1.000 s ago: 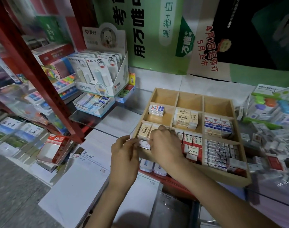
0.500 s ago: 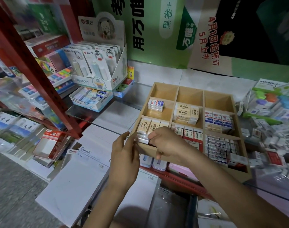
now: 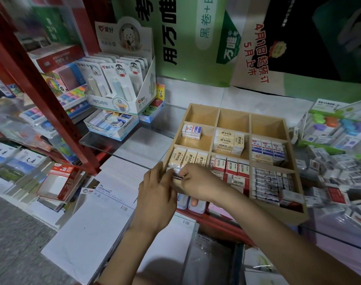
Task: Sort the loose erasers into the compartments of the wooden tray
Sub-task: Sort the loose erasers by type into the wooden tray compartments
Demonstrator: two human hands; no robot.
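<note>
Head view: your right hand curls its fingers around a small wrapped eraser right at the near-left corner of the wooden tray. Your left hand meets it from the left, with its fingers reaching up to the same eraser. I cannot tell whether they pinch the eraser or only steady it.

The eraser sits over the rim of the near-left compartment, just in front of a row of cream erasers standing on edge there. The 3 far compartments look bare, and a heap of loose erasers lies to the tray's right.

- **Drop:** With 2 hands crowded on 1 slick wrapped piece, it could squirt out and drop off the near edge onto the letter paper pad or lower.
- **Knocked row:** If you push in hard, your knuckles may knock the standing cream row flat.
- **Tipped tray:** The tray's near corner seems to sit close to the shelf edge, so leaning weight on it might tip or slide the tray.
- **Wrong compartment:** Your hands hide the label, so check the type before you let go.
</note>
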